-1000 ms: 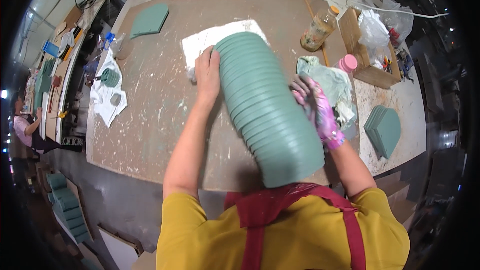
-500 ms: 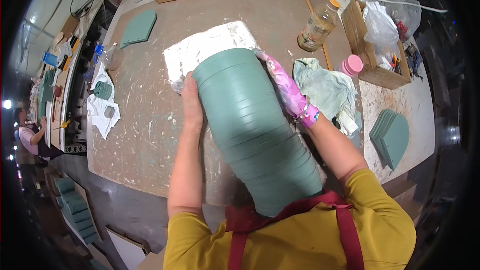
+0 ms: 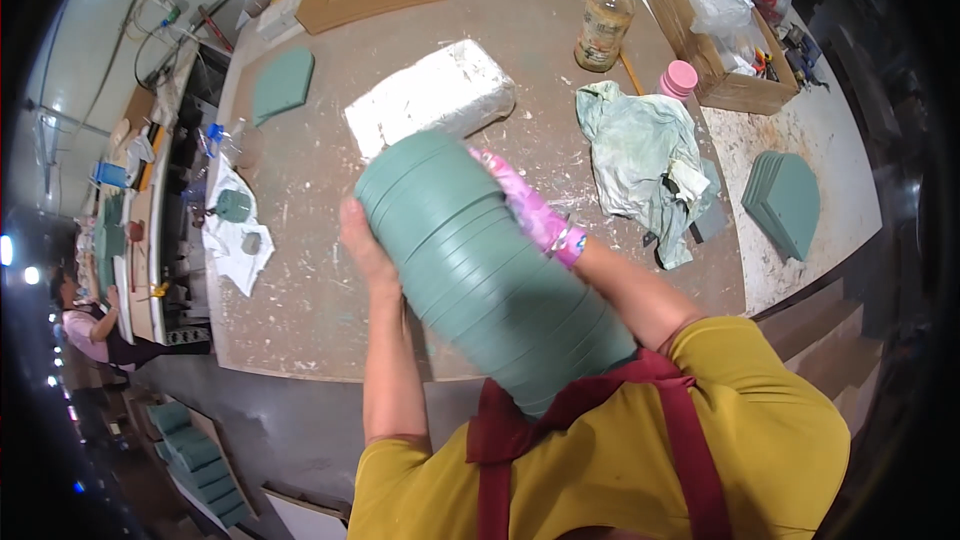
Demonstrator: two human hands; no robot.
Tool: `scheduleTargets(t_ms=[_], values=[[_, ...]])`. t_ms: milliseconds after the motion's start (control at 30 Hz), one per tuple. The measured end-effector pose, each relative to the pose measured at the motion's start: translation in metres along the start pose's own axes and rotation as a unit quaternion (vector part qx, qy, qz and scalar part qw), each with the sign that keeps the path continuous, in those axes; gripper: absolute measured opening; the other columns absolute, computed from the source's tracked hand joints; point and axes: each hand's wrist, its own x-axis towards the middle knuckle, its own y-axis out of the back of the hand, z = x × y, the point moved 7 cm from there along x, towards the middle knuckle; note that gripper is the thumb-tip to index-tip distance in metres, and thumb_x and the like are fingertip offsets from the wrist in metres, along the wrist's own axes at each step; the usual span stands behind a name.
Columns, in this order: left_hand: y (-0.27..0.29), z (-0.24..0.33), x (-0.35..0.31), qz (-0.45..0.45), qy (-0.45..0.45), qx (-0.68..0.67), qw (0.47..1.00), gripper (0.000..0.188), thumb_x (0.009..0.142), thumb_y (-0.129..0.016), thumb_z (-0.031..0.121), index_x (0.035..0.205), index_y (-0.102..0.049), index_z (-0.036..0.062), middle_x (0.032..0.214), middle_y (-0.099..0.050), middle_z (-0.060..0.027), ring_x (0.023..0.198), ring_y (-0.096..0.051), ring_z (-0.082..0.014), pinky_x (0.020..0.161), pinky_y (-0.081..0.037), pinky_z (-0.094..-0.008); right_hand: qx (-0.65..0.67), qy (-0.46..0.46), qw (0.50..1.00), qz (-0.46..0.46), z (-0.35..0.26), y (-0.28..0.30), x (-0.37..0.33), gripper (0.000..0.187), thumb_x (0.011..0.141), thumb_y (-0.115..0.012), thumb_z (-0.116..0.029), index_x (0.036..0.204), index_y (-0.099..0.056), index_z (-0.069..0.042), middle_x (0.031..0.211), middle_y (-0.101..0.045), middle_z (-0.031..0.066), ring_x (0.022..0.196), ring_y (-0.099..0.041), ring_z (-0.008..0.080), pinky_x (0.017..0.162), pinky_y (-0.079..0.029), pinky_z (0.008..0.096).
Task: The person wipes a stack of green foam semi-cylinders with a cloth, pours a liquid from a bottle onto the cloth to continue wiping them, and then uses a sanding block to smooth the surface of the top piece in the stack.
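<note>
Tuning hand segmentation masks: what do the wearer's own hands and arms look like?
Left hand: no glove visible. Right hand: pink-and-purple patterned glove, thin band at the wrist. Forearms bare; mustard-yellow sleeves end near the elbows.

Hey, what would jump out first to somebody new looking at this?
The long stack of green curved pieces fills the middle, held between the bare left hand and the pink-gloved right hand. Just beyond its far end lies a white block; an orange-capped bottle stands farther right.
</note>
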Motion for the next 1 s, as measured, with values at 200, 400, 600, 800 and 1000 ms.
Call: scheduleTargets(t_ms=[200,400,600,800,1000], values=[[-0.007,0.086,0.009,-0.021,-0.114,0.245,0.963,0.037,0.095,-0.048,0.032,0.080,-0.053,-0.0015,0.070,-0.047,-0.0012,0.069,-0.042,-0.0111,0.063,-0.038,-0.0283,0.084,0.063,0.993,-0.056,0.035,0.004,0.021,0.045,0.102,-0.028,-0.028,0.133,-0.040,0.002,0.129,-0.050,0.0089,0.115,-0.050,0.0143,0.099,-0.042,0.0272],[-0.092,0.093,0.020,-0.092,-0.128,0.452,0.878,0.041,0.090,-0.053,0.037,0.083,-0.055,-0.0039,0.074,-0.058,-0.0172,0.068,-0.053,-0.0287,0.068,-0.043,-0.0367,-0.063,0.053,0.990,0.113,-0.011,0.044,-0.030,0.044,0.098,-0.037,-0.022,0.134,-0.037,0.003,0.134,-0.045,0.0141,0.124,-0.043,0.0198,0.106,-0.033,0.0310],[-0.175,0.069,0.017,-0.171,-0.245,0.636,0.711,0.040,0.087,-0.052,0.038,0.083,-0.061,-0.0008,0.082,-0.063,-0.0217,0.079,-0.060,-0.0383,0.075,-0.046,-0.0451,-0.162,0.103,0.979,-0.069,-0.080,0.043,-0.152,0.067,0.087,-0.060,-0.028,0.140,-0.033,0.001,0.146,-0.032,0.0157,0.140,-0.022,0.0251,0.112,-0.020,0.0383],[-0.175,0.054,0.029,-0.185,-0.194,0.634,0.725,0.038,0.088,-0.050,0.038,0.089,-0.063,0.0028,0.085,-0.064,-0.0191,0.081,-0.061,-0.0368,0.076,-0.046,-0.0459,-0.398,0.130,0.905,-0.073,-0.082,0.051,-0.205,0.078,0.075,-0.070,-0.032,0.138,-0.037,-0.001,0.148,-0.027,0.0189,0.140,-0.020,0.0315,0.113,-0.017,0.0405],[-0.177,0.057,0.032,-0.220,-0.171,0.607,0.745,0.038,0.091,-0.050,0.041,0.104,-0.063,0.0072,0.103,-0.064,-0.0162,0.094,-0.059,-0.0347,0.082,-0.046,-0.0393,-0.267,0.143,0.951,0.059,-0.065,0.111,-0.216,0.062,0.091,-0.049,-0.039,0.134,-0.037,0.005,0.146,-0.032,0.0163,0.136,-0.027,0.0265,0.112,-0.019,0.0369]])
